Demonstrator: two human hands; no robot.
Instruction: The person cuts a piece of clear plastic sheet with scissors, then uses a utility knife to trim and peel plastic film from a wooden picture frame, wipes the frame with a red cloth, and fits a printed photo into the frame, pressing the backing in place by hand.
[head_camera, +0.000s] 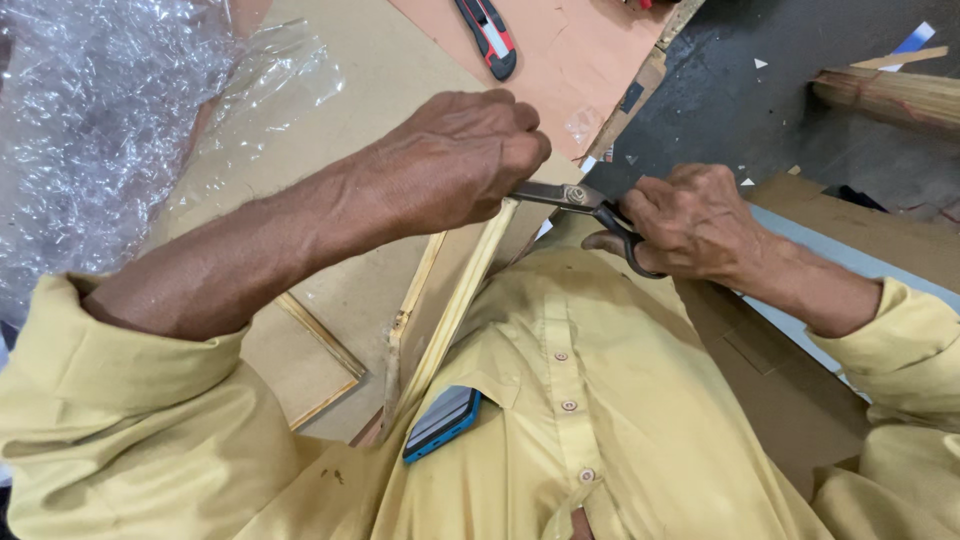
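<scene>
My left hand (455, 160) is closed around the top end of a pale wooden frame strip (455, 300) that stands tilted against my chest. My right hand (690, 220) grips the black handles of a pair of metal scissors (580, 196). The blades point left and meet the strip's top right under my left fist. The blade tips are hidden by my fingers. A wooden picture frame (400, 330) with a brown backing board leans beside the strip.
Bubble wrap (90, 130) lies at the upper left on a brown board (370, 70). A red and black utility knife (490, 35) rests on a pinkish sheet at the top. A phone (440, 425) sits in my shirt pocket. Cardboard sheets (850, 230) lie at right.
</scene>
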